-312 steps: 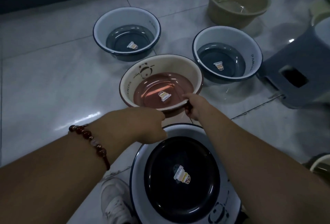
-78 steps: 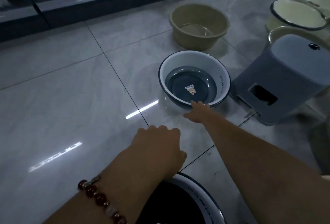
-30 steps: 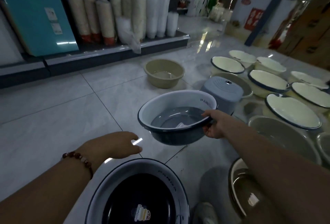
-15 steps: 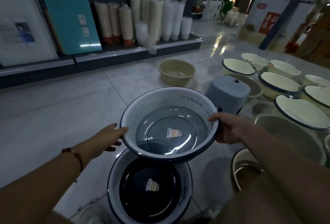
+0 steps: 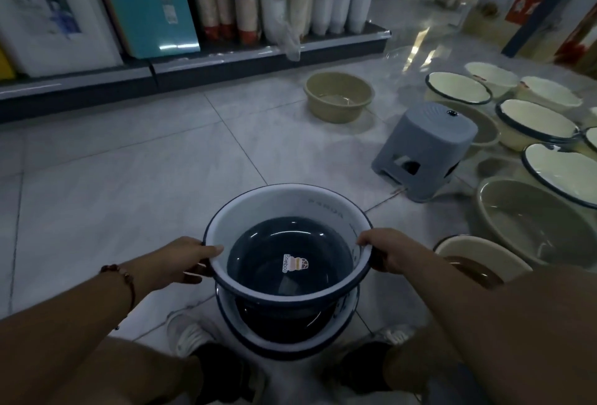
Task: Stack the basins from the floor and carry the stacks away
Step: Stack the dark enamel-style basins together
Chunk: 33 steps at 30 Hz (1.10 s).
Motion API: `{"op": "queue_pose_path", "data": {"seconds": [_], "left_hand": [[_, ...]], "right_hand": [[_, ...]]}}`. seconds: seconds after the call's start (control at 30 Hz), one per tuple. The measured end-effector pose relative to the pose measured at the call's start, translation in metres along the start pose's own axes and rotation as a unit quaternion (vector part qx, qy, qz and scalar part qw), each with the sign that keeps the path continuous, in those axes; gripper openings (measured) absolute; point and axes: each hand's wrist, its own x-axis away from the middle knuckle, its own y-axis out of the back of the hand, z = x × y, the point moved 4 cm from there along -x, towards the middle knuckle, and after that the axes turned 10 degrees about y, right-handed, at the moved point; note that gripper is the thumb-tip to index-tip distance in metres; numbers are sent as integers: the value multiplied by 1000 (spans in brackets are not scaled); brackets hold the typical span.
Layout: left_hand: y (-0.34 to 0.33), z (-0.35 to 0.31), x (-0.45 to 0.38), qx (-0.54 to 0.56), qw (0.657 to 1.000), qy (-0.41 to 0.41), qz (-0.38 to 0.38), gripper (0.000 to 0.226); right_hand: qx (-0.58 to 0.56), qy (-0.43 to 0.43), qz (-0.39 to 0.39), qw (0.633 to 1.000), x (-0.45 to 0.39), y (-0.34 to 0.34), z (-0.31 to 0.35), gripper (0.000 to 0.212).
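I'm nesting the basin [image 5: 287, 243] into the stack [image 5: 287, 345], left hand [image 5: 181, 262] and right hand [image 5: 384, 253] both gripping its rim; next it needs lowering squarely.

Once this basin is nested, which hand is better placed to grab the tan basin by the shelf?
Right, probably. The tan basin lies ahead and to the right. The right hand grips the blue basin on that side; the left hand grips the far rim. Both must let go first.

basin [image 5: 287, 243]: now lowering into the stack [image 5: 287, 337] | left hand [image 5: 181, 262]: now gripping its rim, no longer under its side
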Motion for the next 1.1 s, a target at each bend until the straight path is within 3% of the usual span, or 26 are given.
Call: {"op": "queue_pose_path", "data": {"seconds": [0.17, 0.53, 0.7, 0.8, 0.9, 1.1], "left_hand": [[-14, 14, -14, -63, 998, 24, -14, 32], [-26, 49, -47, -209, 975, 63, -31, 39], [-31, 51, -59, -233, 970, 61, -22, 43], [-41, 50, -65, -257, 965, 54, -6, 30], [-46, 45, -75, -302, 952, 52, -2, 38], [-58, 28, -91, -342, 938, 53, -8, 32]], "right_hand": [[53, -12, -11, 998, -20, -7, -36, 22], [262, 65, -17, 963, -52, -24, -65, 30], [286, 69, -15, 956, -65, -29, -75, 29], [280, 74, -22, 957, -73, -29, -81, 29], [285, 81, -29, 954, -80, -31, -87, 27], [255, 91, -70, 960, -91, -24, -94, 10]]}}
